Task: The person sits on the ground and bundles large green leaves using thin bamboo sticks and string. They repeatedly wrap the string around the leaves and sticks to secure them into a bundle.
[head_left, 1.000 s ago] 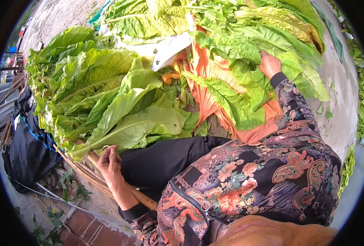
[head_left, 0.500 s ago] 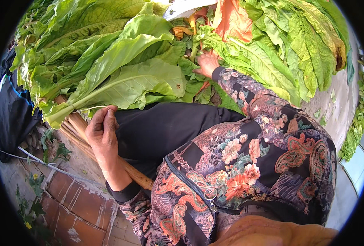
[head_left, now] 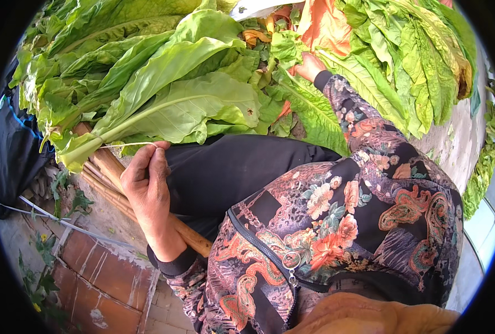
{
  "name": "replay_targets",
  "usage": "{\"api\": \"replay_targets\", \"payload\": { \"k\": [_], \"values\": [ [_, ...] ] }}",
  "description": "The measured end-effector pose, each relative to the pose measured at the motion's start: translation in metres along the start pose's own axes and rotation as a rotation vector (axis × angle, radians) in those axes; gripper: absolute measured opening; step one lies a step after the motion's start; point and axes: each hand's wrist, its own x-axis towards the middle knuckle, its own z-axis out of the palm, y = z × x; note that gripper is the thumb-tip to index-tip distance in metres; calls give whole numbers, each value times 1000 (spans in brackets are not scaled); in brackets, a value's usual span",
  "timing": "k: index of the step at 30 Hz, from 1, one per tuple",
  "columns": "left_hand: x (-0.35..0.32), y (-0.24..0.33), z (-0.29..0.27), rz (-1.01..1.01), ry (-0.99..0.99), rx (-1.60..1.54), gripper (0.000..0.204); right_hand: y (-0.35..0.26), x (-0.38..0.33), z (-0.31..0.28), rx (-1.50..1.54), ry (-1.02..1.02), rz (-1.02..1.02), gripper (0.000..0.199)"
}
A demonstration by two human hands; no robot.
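Left hand (head_left: 147, 178): thumb and index finger are pinching the end of a thin pale string (head_left: 130, 144), the other fingers curling in; string is running straight to the stalk end of a broad pale leaf (head_left: 180, 106), which is lying over the near side of the left heap (head_left: 119, 47). Wooden poles (head_left: 191, 236) are passing beneath the wrist.

Right hand (head_left: 310, 65): fingers are bending over a loose leaf (head_left: 306, 103) between the heaps, just beside the orange cloth (head_left: 322, 28); fingertips are partly hiding, so cannot tell whether it is gripping.

Change: a second ago this hand was reaching into the right heap (head_left: 392, 72); now it is working nearer the body, while the left is keeping its pinch. Judgement: attention is narrowing to one leaf, with the string staying ready
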Motion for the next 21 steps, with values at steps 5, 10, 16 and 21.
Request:
{"api": "replay_targets", "payload": {
  "k": [5,10,16,21],
  "values": [
    [7,-11,-3,38,14,62,12,30,18,83,-69,11,155,55],
    [2,-7,-7,32,-1,-13,15,30,-30,75,-160,259,-307,49],
    [6,-12,-4,77,23,67,12,50,-34,105,-269,20,-86,29],
    [12,-21,-3,104,-66,72,17,28,-46,30,107,-53,-123,51]
  ]
}}
